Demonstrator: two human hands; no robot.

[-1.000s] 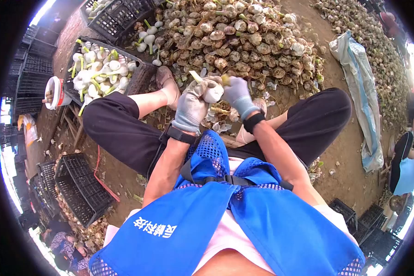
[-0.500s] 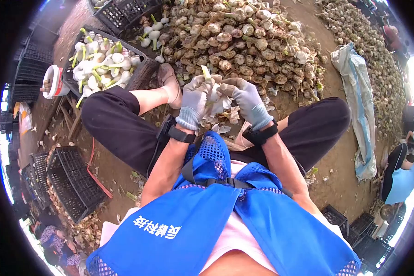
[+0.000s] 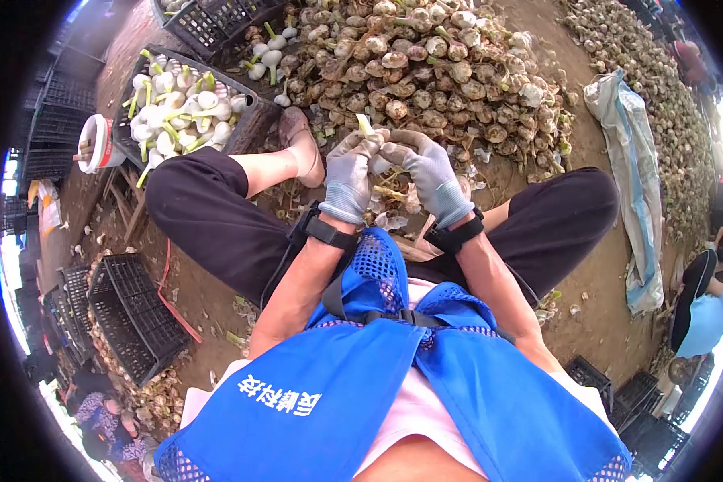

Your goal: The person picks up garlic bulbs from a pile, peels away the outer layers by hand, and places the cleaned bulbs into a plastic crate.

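Note:
My left hand (image 3: 349, 178), in a grey-white work glove, is closed around a garlic bulb (image 3: 365, 124). The bulb's pale green cut stem sticks up above the fingers, and most of its body is hidden by the gloves. Gloved as well, my right hand (image 3: 427, 170) has its fingers bent in and pinched against the bulb, touching the left fingertips. Loose papery garlic skins (image 3: 391, 220) lie on the ground just below the hands. Beyond them rises a big heap of unpeeled garlic (image 3: 426, 80) with brown, dirty skins.
A black crate (image 3: 245, 128) of clean white garlic stands at left, by a white bucket (image 3: 98, 143). Several white bulbs (image 3: 271, 58) lie near the heap. An overturned black crate (image 3: 136, 317) is lower left. A plastic sack (image 3: 636, 193) lies right. Other people (image 3: 703, 309) sit at the edges.
Both hands stay together at the garlic bulb. White skin that hung between them is no longer seen there, and the fingers have shifted slightly. The whole view has moved a little.

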